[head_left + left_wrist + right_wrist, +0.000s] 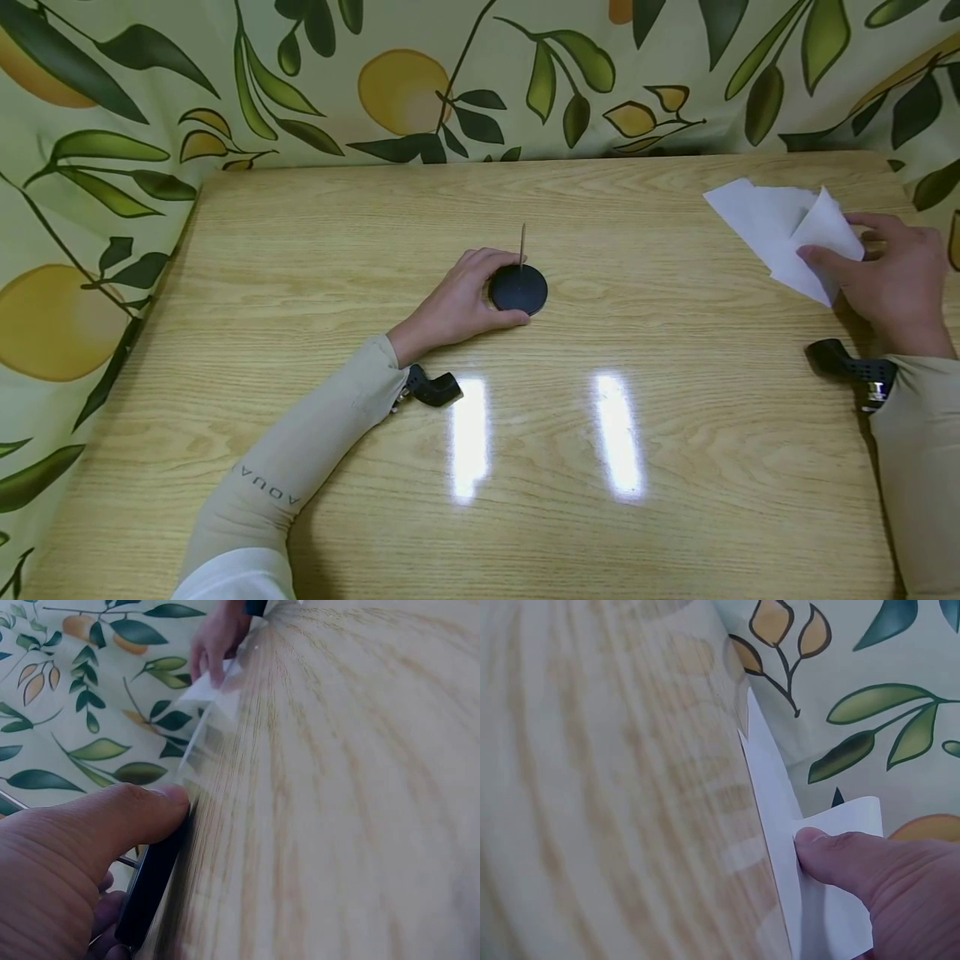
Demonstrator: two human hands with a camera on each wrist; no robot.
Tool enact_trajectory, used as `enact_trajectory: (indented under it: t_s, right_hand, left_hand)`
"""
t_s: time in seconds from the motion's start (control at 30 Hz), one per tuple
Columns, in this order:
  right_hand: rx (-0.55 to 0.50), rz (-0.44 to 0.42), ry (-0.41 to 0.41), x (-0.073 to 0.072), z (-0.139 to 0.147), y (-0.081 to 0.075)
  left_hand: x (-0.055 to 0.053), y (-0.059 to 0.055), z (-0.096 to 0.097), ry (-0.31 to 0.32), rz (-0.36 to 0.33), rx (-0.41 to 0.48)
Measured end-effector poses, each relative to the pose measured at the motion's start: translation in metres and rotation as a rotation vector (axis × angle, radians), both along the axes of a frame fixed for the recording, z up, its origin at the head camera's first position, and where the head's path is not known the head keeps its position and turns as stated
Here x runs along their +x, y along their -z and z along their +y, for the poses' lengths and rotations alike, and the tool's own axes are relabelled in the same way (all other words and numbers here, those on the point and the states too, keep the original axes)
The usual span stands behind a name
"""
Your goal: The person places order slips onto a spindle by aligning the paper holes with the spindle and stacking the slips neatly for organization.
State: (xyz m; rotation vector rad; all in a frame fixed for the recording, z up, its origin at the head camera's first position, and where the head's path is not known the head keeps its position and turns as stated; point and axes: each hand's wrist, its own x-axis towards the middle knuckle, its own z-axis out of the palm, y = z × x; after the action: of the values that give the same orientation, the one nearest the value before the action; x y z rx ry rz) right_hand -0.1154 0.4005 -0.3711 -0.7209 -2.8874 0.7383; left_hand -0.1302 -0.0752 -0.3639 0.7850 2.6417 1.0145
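Observation:
Near the table's middle, a round black base [518,289] carries a thin upright spike [522,242]. My left hand [471,296] grips the base from its left side, thumb on the near edge and fingers round the far edge. In the left wrist view the thumb [142,814] lies against the black disc's rim [154,892]. At the far right, several white paper sheets [772,221] lie overlapping. My right hand [892,271] pinches one sheet [827,225], its edge lifted and bent. The right wrist view shows the thumb [832,851] pressed on that paper [840,907].
A wood-grain table [360,217] spans the view, with two bright light reflections on its near half. Behind and left of it hangs a curtain [300,75] printed with leaves and fruit. Each wrist wears a black camera mount [435,387].

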Motion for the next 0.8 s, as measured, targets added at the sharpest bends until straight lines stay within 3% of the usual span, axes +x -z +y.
enact_trajectory:
  t_s: [0.43, 0.8]
  right_hand:
    - [-0.066, -0.022, 0.046, 0.0014, -0.0065, -0.0072]
    - [-0.172, 0.094, 0.153, 0.0015, -0.0028, -0.0057]
  left_hand:
    - [-0.0001, 0.0005, -0.0006, 0.009, 0.016, 0.011]
    - [-0.0001, 0.0009, -0.0005, 0.021, 0.019, 0.012]
